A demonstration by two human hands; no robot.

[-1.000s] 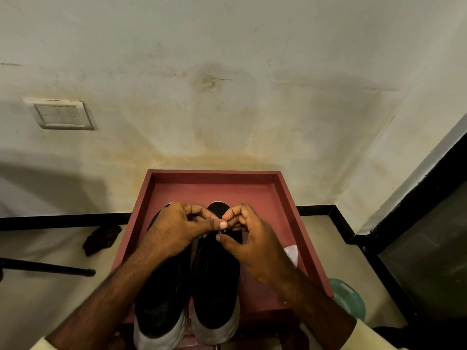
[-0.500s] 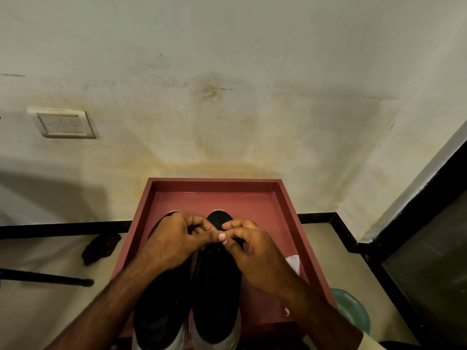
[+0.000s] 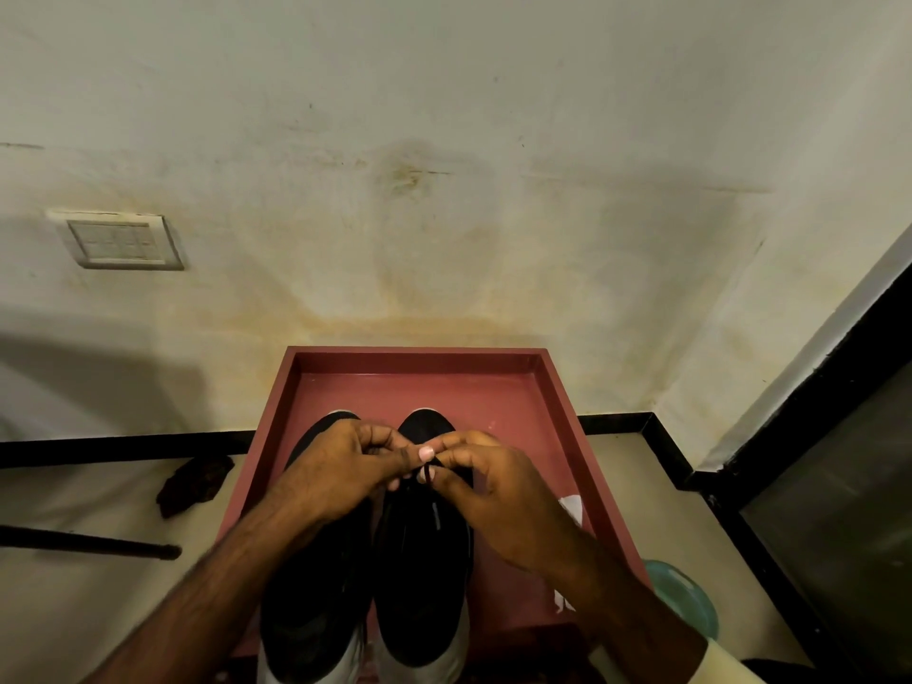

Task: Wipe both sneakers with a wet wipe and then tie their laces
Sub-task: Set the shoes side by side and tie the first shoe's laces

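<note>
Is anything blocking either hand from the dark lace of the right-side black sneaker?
Nothing visible does: the left hand and right hand both pinch the thin dark lace directly above the black white-heeled sneaker.

A red tray (image 3: 419, 354) with a raised rim carries two dark sneakers with white heels, side by side and touching, toes toward the wall: the left sneaker (image 3: 316, 585) and the right sneaker (image 3: 424, 560). A crumpled white wipe (image 3: 572, 506) lies near the tray's right rim. On the pale floor (image 3: 74, 510) to the left lie a dark cloth (image 3: 195, 483) and a dark rod (image 3: 89, 545); to the right, a teal dish (image 3: 686, 597).
</note>
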